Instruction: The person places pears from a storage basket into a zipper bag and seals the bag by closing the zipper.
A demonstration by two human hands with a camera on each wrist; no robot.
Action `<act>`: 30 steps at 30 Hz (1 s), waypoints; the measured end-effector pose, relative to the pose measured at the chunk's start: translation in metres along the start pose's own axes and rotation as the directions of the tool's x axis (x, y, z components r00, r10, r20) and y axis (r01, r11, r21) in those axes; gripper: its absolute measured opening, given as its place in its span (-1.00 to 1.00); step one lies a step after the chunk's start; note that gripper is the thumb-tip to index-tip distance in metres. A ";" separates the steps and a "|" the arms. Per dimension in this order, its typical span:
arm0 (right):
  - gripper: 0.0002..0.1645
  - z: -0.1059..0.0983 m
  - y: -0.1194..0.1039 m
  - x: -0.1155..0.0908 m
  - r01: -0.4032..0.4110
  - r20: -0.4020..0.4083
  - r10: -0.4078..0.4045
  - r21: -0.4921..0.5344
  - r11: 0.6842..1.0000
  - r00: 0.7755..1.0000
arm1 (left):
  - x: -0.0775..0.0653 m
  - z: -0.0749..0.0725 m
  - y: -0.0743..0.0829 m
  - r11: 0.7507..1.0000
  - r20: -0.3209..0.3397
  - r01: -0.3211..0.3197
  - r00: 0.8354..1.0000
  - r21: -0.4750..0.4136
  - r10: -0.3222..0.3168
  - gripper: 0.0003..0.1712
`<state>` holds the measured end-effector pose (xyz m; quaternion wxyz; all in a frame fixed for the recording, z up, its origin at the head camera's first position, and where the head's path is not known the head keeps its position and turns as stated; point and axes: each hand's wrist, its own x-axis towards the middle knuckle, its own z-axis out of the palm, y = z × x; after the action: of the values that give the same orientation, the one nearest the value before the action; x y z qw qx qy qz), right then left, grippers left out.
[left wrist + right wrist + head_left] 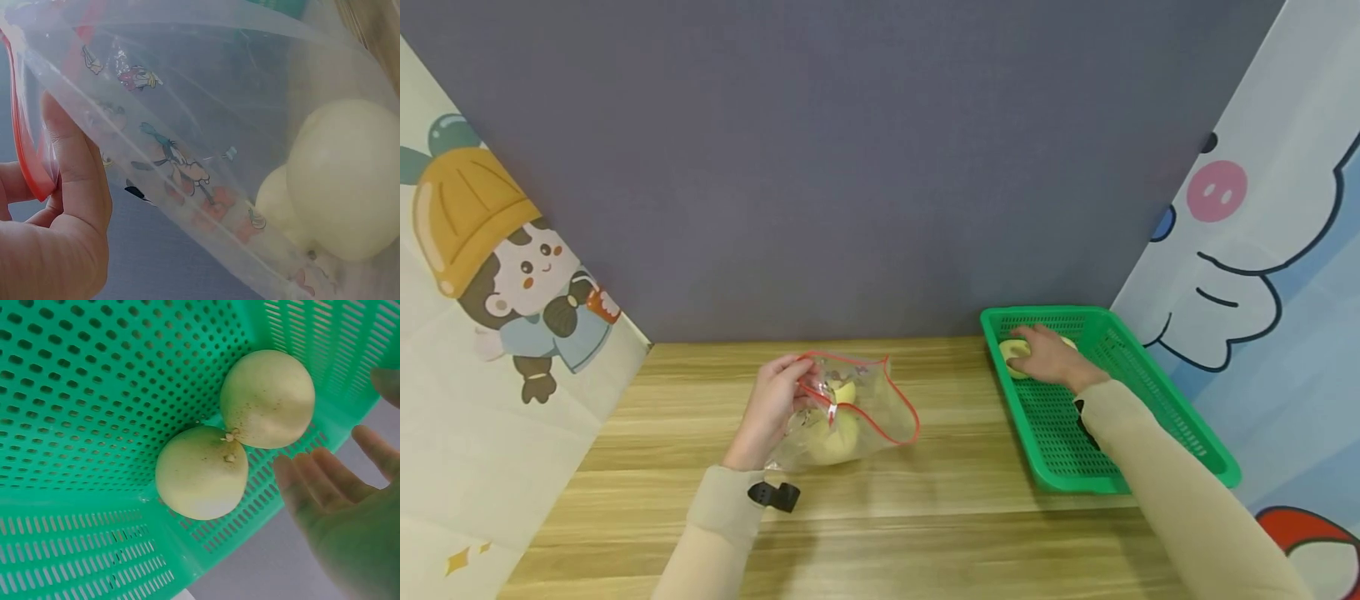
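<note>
One left hand (772, 400) pinches the red rim of a clear bag (898, 400), thumb and fingers (78, 162) closed on the plastic, the mouth gaping to the right! Over at the right hand (1048, 358), fingers loose and nearly straight, it's reaching into the green basket (1051, 482), right beside two pale fruits (201, 475); from the wrist view, no grip on either one. Those two sit touching, stem ends together, at the basket's far end. Back to the bag: more pale fruit (835, 440) inside, two showing from the left wrist, one partly behind the other, cartoon prints on the plastic. Beneath it all, the wood-grain worktop (925, 517); whether the bag rests on it, I can't tell. Behind, a grey wall (880, 167), with a cartoon figure (542, 275) off to the left.
</note>
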<state>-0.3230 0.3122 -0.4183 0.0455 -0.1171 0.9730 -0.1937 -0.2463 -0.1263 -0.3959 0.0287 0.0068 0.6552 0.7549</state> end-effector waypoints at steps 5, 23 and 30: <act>-0.27 0.005 0.004 0.004 0.002 0.007 -0.002 -0.012 1.000 1.000 | -0.001 0.000 0.000 1.000 0.007 -0.002 1.000 0.001 0.002 -0.74; -0.15 0.014 0.013 0.016 0.016 0.060 -0.006 -0.168 0.986 0.998 | -0.004 0.001 0.000 1.000 -0.007 0.011 1.000 0.006 -0.011 -0.72; -0.13 0.014 0.013 0.016 -0.039 0.065 0.052 -0.189 0.981 0.997 | -0.003 0.004 0.001 1.000 0.002 0.009 1.000 0.018 -0.009 -0.74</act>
<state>-0.3393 0.3145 -0.4367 0.0727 -0.1053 0.9872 -0.0957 -0.2430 -0.1225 -0.3948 0.0327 0.0047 0.6618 0.7489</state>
